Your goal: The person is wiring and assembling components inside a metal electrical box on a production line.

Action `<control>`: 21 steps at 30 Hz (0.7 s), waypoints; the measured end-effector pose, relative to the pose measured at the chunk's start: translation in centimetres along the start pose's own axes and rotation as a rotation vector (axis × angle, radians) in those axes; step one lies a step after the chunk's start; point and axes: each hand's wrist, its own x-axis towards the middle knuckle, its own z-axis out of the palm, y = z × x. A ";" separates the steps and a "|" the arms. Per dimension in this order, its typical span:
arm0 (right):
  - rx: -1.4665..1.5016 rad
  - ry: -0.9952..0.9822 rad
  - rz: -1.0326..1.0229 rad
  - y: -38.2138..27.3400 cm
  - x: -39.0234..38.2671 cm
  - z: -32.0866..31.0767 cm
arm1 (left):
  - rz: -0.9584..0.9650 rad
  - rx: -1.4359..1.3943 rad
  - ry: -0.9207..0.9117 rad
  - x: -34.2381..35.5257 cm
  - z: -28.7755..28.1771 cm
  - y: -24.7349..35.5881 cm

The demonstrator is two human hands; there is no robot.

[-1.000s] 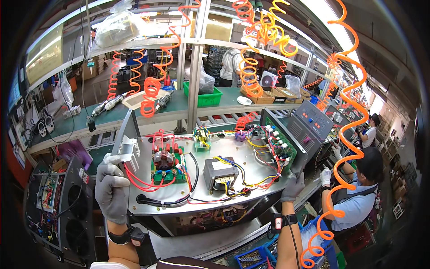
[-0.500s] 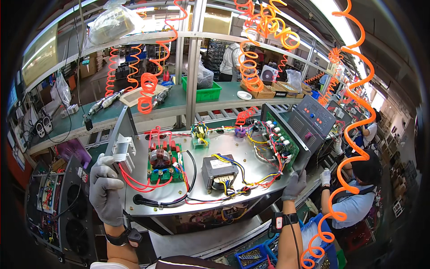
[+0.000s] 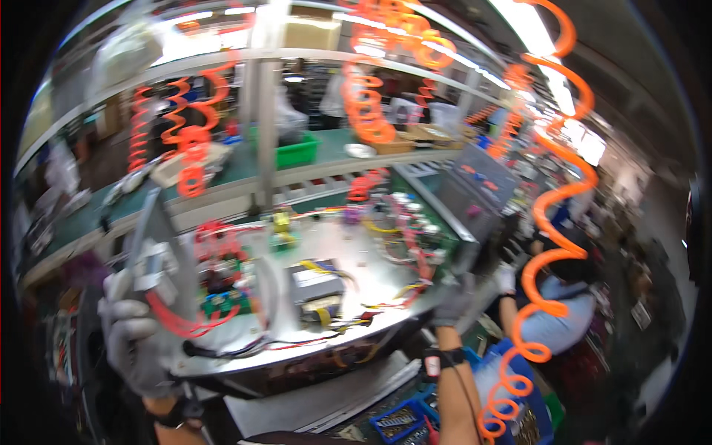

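An open metal chassis (image 3: pixel 382 274) full of electronics lies in front of me. My left hand (image 3: pixel 133 337), in a grey glove, has its fingers curled around the near edge of the upright left end panel (image 3: pixel 152 230). My right hand (image 3: pixel 454 300), also gloved, grips the near right corner, below the dark control panel (image 3: pixel 482 182); its fingers are blurred. Between the hands sit a green circuit board (image 3: pixel 215 304) with red wires, a boxy transformer (image 3: pixel 315 283) and a small board with a yellow coil (image 3: pixel 282 222). Another circuit board lines the right end.
Orange coiled air hoses (image 3: pixel 549 259) hang at the right and overhead. A co-worker in a light blue shirt (image 3: pixel 560 311) is close on the right. Blue parts bins (image 3: pixel 404 423) lie below my right arm. A green bin (image 3: pixel 297 150) stands on the far bench.
The whole view has swung, so the chassis and both hands appear farther left, and the picture is blurred. Both hands keep their places on the chassis.
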 end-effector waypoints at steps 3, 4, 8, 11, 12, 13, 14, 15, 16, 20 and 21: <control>-0.168 -0.016 -0.122 1.9 -0.7 1.1 | -0.010 -0.053 -0.016 -1.2 -1.4 -1.4; -0.153 -0.062 -0.090 0.8 -1.0 2.0 | 0.026 0.010 -0.030 -1.7 -2.3 -2.5; -0.134 -0.050 -0.116 -0.9 -0.4 0.5 | -0.132 0.021 -0.177 -4.8 -5.4 -8.8; -0.168 -0.040 -0.016 -1.5 -0.7 0.4 | -0.241 0.012 -0.149 -3.5 -3.0 -5.5; -0.175 -0.015 -0.011 -1.0 -0.5 -0.2 | -0.081 0.024 -0.095 -2.5 -1.7 -3.2; -0.210 -0.010 -0.099 -0.8 -0.4 0.2 | -0.118 -0.035 -0.065 -2.8 -1.8 -3.2; -0.248 -0.005 -0.188 -0.8 -0.2 0.4 | -0.108 -0.036 -0.067 -2.8 -2.1 -3.3; -0.261 0.005 -0.239 -0.8 -0.2 0.5 | -0.071 -0.064 -0.104 -2.7 -2.4 -3.5; -0.259 0.013 -0.236 -1.0 -0.3 0.4 | -0.036 -0.093 -0.140 -2.4 -2.5 -3.6; -0.270 -0.045 -0.119 -0.8 -0.6 0.8 | 0.021 -0.118 -0.006 0.4 -0.5 1.2; -0.285 -0.023 -0.176 -0.6 -0.6 0.8 | 0.007 -0.119 -0.013 0.1 -0.8 0.8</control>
